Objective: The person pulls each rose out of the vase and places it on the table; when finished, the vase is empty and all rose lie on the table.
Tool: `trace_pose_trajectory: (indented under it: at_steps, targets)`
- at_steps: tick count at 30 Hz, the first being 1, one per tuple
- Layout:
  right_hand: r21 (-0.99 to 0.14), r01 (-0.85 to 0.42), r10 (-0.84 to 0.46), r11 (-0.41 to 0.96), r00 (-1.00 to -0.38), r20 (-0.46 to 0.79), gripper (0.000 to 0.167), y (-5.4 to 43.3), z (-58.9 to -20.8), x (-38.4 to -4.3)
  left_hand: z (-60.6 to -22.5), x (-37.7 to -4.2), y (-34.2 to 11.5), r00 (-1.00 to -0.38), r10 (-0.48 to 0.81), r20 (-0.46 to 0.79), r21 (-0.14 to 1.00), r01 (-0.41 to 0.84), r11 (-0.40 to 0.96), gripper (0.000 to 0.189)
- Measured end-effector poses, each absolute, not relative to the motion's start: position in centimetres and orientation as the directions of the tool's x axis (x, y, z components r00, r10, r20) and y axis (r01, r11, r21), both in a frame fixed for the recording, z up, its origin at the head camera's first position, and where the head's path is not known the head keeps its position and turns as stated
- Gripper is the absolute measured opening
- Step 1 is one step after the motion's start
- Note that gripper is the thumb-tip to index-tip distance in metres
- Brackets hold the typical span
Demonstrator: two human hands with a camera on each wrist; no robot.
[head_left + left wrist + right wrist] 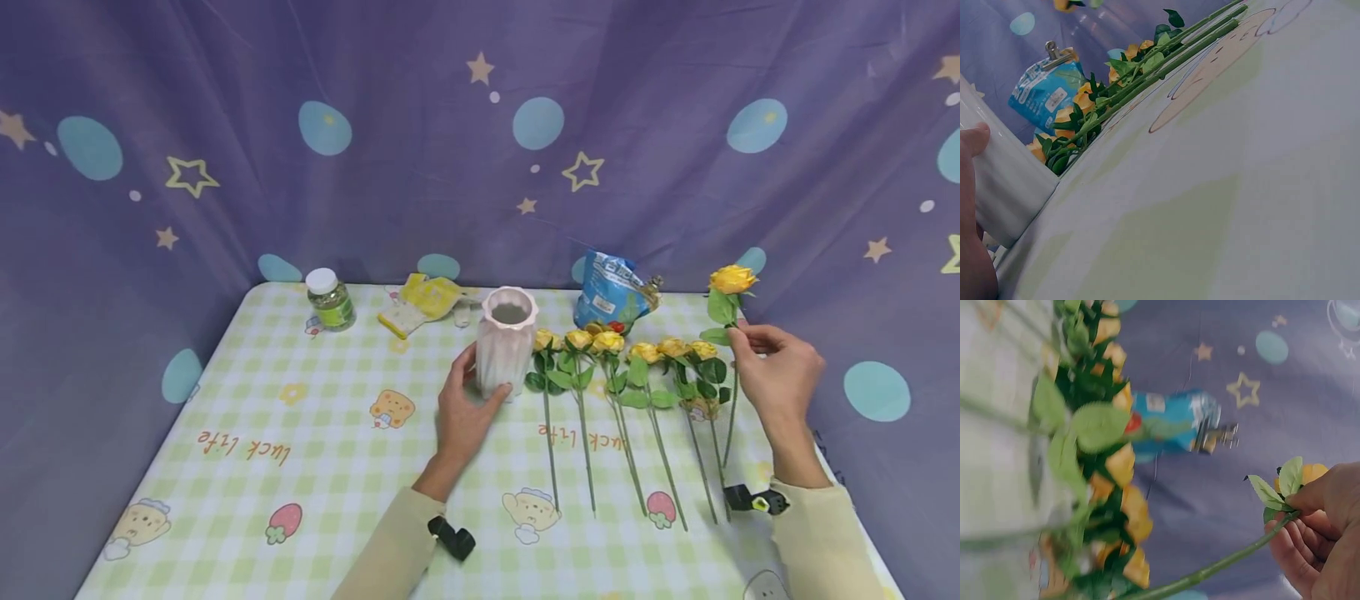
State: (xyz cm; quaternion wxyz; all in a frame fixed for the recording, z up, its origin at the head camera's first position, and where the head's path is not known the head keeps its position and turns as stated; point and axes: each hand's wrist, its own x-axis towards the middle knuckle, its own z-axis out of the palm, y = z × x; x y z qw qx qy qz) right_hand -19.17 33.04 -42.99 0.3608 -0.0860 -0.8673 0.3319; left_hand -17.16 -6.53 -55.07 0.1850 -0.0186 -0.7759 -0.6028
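My left hand (465,417) grips the lower part of a pale, fluted vase (507,354), thumb across the front and fingers round its left side. The vase stands upright on the table, and nothing pokes out of its mouth in the head view. To the right, my right hand (782,375) pinches a yellow rose (732,280) by its green stem (1225,559), just below the bloom. That rose is upright with its head raised and its stem hanging down. Between my hands several more yellow roses (607,342) lie in a row, blooms toward the back.
A blue bag (603,292) with a metal clip (1217,435) stands behind the roses. At the back left are a white-lidded jar (332,302) and a yellow-and-white packet (423,302). A checked cloth (330,500) covers the table; a purple curtain (420,192) hangs behind.
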Motion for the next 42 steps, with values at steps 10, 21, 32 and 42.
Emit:
trace_pose_trajectory:
  at_steps: [10,21,32,42]
  targets:
    - [-0.620,0.080,0.417,0.781,-0.805,0.422,0.028,37.4,-44.7,-18.6,-55.1,-17.2,-6.6,-0.931,-0.191,0.312,0.928,0.255,0.273,0.081]
    - [-0.505,0.228,0.383,0.832,-0.896,0.226,0.035,40.3,-46.8,-18.6,-54.8,-17.2,-6.6,-0.935,-0.187,0.301,0.932,0.246,0.268,0.082]
    - [-0.445,0.231,0.293,0.865,-0.953,0.075,0.035,42.4,-48.9,-18.4,-54.9,-17.1,-6.5,-0.934,-0.188,0.303,0.930,0.247,0.273,0.080]
    - [-0.442,0.219,0.261,0.870,-0.965,0.036,0.033,43.1,-50.3,-18.4,-54.7,-17.1,-6.5,-0.940,-0.192,0.281,0.936,0.224,0.273,0.081]
